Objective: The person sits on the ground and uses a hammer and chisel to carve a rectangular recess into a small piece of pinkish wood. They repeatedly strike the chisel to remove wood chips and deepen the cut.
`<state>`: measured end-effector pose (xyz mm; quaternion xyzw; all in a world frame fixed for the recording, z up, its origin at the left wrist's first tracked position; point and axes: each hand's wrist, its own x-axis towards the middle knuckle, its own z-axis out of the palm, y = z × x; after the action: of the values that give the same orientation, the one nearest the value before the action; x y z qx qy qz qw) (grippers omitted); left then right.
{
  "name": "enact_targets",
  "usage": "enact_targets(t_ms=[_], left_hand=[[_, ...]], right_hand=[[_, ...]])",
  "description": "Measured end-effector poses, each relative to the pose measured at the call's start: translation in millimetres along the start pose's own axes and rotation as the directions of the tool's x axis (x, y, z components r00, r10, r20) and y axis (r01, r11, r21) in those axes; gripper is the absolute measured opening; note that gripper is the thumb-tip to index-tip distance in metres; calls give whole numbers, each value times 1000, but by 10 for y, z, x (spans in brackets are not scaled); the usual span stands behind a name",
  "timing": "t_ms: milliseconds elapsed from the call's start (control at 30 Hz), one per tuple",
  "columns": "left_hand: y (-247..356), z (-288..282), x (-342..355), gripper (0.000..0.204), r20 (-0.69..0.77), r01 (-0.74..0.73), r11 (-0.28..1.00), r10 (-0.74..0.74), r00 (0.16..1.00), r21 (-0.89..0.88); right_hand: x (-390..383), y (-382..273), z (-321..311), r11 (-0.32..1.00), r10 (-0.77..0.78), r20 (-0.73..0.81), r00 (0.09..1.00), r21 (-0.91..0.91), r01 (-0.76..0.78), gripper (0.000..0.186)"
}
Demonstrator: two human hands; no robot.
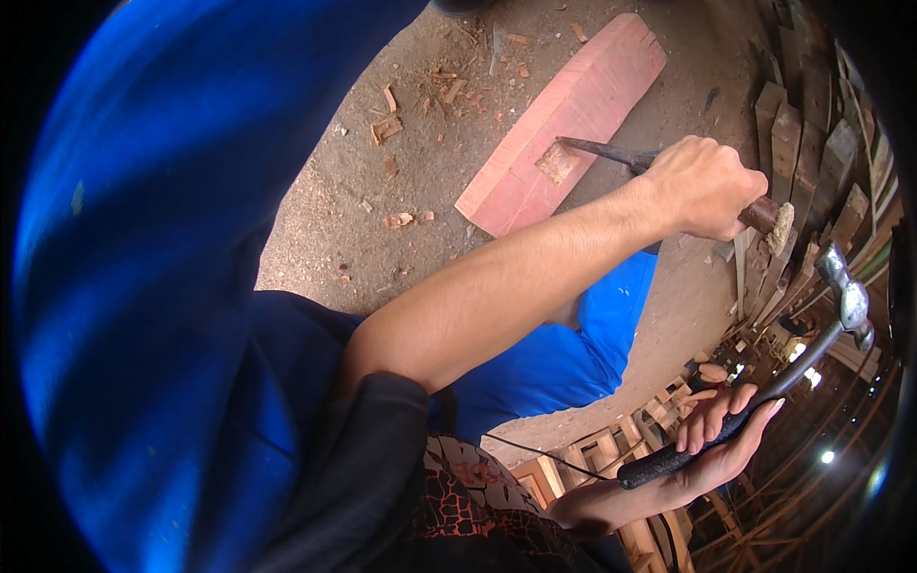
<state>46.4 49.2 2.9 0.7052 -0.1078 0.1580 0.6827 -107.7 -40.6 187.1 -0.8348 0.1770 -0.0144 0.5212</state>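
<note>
- Left hand (702, 186) is clenched around a chisel (611, 153), its dark steel blade set in a rough notch (557, 162).
- The reddish wooden plank (564, 119) lies on the dusty, chip-strewn ground (382, 191).
- Right hand (721, 430) loosely grips a hammer (764, 382) with a black textured handle.

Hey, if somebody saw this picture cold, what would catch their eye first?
Probably the left hand at upper right, gripping a chisel whose tip sits in a notch cut into the reddish plank on the dirt floor. At lower right, the right hand holds a hammer raised. Blue cloth fills the left side.
</note>
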Motion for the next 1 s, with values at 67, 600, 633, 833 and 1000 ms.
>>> enact_targets(t_ms=[67, 600, 633, 833, 1000], left_hand=[[-5, 3, -4, 23, -4, 1, 1000, -1, 1000, 0], [6, 27, -22, 24, 16, -4, 1000, 4, 1000, 14], [5, 29, -17, 24, 12, -7, 1000, 7, 1000, 13], [-2, 25, -13, 24, 18, -17, 1000, 17, 1000, 15], [4, 41, -18, 24, 9, -18, 999, 18, 1000, 26]], right_hand=[[12, 21, -39, 1000, 3, -27, 1000, 25, -2, 42], [-1, 23, 116, 1000, 10, -153, 988, -11, -12, 42], [-5, 18, 123, 1000, 15, -155, 988, -10, -17, 42], [-25, 25, 121, 999, 34, -116, 993, -8, -35, 41], [-28, 26, 45, 1000, 27, -7, 1000, -4, -27, 43]])
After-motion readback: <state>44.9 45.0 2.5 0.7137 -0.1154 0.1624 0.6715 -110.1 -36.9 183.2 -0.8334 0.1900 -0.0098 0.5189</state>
